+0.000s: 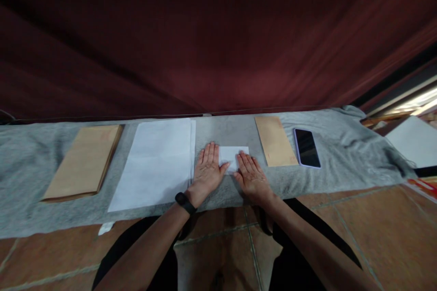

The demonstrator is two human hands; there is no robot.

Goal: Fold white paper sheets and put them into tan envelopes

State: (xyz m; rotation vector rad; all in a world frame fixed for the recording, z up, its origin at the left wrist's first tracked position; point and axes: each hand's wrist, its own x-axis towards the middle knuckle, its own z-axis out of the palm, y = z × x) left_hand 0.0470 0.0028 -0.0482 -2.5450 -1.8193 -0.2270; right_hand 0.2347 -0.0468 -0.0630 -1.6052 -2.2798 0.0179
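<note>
A small folded white paper (234, 154) lies on the grey cloth (27, 159) in front of me. My left hand (206, 170) rests flat at its left edge, fingers stretched out and together, thumb touching the paper. My right hand (251, 175) lies flat over the paper's lower right part, fingers stretched out. Neither hand grips anything. A black band (185, 202) sits on my left wrist.
A stack of white sheets (155, 163) lies left of my hands, and a pile of brown envelopes (83, 161) further left. A single brown envelope (275, 145) and a dark phone (306, 148) lie to the right. A dark red curtain (218, 36) hangs behind. Tiled floor (358, 227) below.
</note>
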